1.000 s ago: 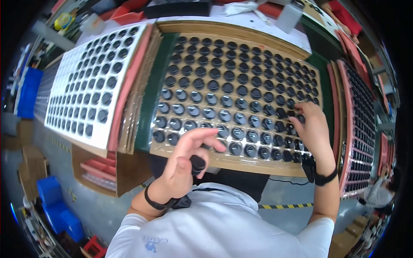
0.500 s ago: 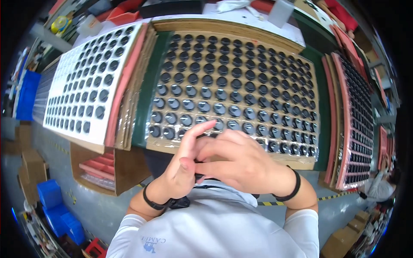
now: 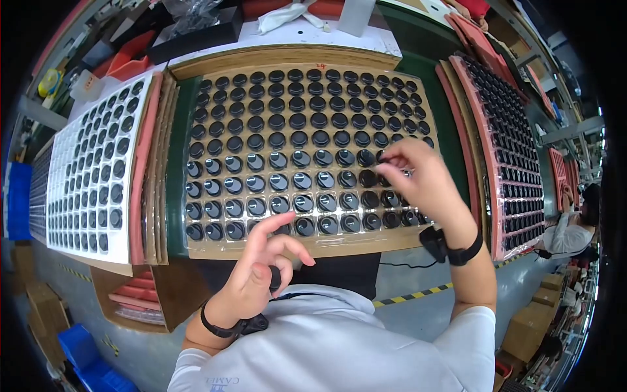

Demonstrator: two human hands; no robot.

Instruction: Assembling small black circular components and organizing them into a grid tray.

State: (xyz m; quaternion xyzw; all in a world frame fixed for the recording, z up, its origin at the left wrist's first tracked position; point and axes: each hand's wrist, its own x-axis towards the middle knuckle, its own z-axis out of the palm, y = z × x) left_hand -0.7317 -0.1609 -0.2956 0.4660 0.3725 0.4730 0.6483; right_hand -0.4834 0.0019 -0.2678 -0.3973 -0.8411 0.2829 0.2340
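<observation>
A wide brown tray (image 3: 366, 243) under a clear film holds several rows of round black caps (image 3: 300, 140). My left hand (image 3: 261, 271) hovers at the tray's front edge, fingers curled around a small black cap (image 3: 275, 279) against the palm. My right hand (image 3: 421, 179) is over the right part of the tray, its fingertips pinching one black cap (image 3: 385, 159) just above a row. Both wrists wear dark bands.
A white tray (image 3: 62, 196) of black caps lies to the left, and a reddish tray (image 3: 470, 98) of black parts to the right. Red trays and a white cloth (image 3: 287, 13) sit behind. Another person (image 3: 575, 228) works at far right. Blue bins (image 3: 85, 359) stand below.
My right hand came back from the tray's right side to meet my left hand, then moved out again to the tray's right rows. My left hand stayed near the front edge.
</observation>
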